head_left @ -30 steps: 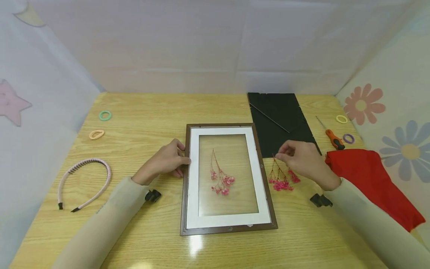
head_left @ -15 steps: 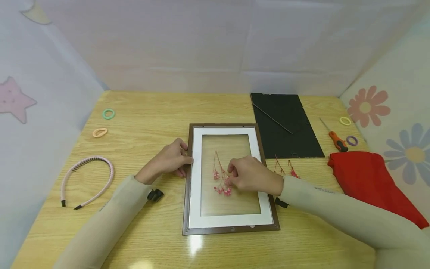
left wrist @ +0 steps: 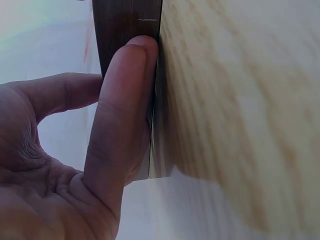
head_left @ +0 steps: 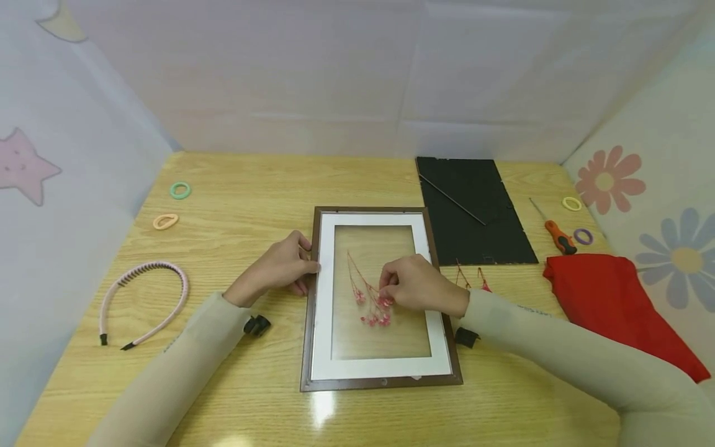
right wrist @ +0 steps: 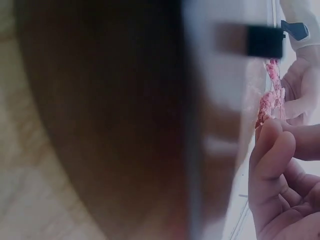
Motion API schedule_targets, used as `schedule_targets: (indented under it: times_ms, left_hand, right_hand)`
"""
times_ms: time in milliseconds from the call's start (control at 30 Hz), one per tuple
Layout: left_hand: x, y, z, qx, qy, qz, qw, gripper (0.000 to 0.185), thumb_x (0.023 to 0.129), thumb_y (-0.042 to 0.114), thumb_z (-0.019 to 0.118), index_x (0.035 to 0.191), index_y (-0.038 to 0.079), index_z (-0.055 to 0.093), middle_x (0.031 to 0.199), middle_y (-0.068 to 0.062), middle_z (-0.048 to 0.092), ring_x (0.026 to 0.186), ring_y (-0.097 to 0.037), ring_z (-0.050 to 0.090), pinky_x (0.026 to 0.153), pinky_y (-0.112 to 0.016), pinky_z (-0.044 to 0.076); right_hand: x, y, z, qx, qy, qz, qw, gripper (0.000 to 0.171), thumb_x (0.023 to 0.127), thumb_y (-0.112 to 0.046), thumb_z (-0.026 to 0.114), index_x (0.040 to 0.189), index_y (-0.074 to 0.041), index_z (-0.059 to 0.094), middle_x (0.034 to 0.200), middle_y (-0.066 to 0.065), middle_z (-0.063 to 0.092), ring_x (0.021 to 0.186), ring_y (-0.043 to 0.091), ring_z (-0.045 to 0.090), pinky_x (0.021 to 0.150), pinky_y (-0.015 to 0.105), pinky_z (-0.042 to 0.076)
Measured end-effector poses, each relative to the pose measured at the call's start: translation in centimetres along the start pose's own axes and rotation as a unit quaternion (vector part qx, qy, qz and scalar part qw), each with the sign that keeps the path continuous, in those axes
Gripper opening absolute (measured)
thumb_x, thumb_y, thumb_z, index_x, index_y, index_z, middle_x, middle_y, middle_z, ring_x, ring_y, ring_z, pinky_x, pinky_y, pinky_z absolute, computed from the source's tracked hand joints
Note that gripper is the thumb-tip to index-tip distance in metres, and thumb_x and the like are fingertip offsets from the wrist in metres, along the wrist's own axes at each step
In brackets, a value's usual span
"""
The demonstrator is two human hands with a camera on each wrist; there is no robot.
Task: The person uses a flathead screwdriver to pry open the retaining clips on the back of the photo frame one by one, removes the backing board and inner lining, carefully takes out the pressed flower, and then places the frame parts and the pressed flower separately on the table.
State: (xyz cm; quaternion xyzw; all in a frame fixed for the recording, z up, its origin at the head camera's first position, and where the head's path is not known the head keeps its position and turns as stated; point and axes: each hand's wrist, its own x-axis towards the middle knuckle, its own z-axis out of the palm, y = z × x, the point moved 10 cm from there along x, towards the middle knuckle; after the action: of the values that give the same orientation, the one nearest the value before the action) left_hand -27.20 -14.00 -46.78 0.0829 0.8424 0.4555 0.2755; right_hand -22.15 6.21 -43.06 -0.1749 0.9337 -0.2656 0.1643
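A brown picture frame (head_left: 385, 382) with a white mat border and a clear pane lies on the wooden table. My left hand (head_left: 282, 264) grips its left side, thumb over the edge; the left wrist view shows the fingers against the frame's dark side (left wrist: 127, 20). On the pane is a sprig of pink flowers (head_left: 359, 297), stem pointing away from me. My right hand (head_left: 416, 284) pinches the sprig at its right blossoms, and the right wrist view has thumb and fingertips at the pink flowers (right wrist: 267, 106). Two more sprigs (head_left: 485, 280) lie right of the frame, partly behind the right forearm.
Behind right lies a black backing board (head_left: 475, 198) with a thin rod (head_left: 452, 200) on it. Further right are an orange-handled screwdriver (head_left: 558, 237), hair ties (head_left: 583, 236) and red cloth (head_left: 614, 298). A pink headband (head_left: 181, 279) and two more ties (head_left: 180, 190) are at left.
My right hand has moved left from the sprigs beside the frame to the sprig on the pane. That sprig has turned slightly, its stem tip shifting left. The left hand stays on the frame.
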Motion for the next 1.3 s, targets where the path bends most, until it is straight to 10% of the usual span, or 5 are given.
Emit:
schedule_targets:
  times_ms: [700, 1300]
  left_hand:
    - [0.1, -0.8, 0.1, -0.012, -0.017, -0.007, 0.9998, 0.053, 0.096, 0.024, 0.068, 0.133, -0.001, 0.039, 0.11, -0.019, 0.063, 0.067, -0.026, 0.073, 0.063, -0.039, 0.066]
    - [0.2, -0.6, -0.1, -0.013, -0.018, -0.005, 0.9997, 0.056, 0.096, 0.026, 0.069, 0.134, -0.002, 0.039, 0.109, -0.017, 0.06, 0.068, -0.024, 0.073, 0.064, -0.039, 0.066]
  right_hand:
    - [-3.8, 6.0, -8.1, 0.155, 0.089, 0.093, 0.979, 0.011, 0.094, -0.017, 0.071, 0.089, -0.01, 0.077, 0.075, 0.009, 0.073, 0.07, 0.033, 0.068, 0.059, 0.035, 0.06]
    - [-9.7, 13.6, -12.9, 0.174, 0.144, 0.15, 0.963, 0.025, 0.097, -0.019, 0.068, 0.102, 0.005, 0.071, 0.076, -0.003, 0.071, 0.066, 0.018, 0.065, 0.063, 0.025, 0.061]
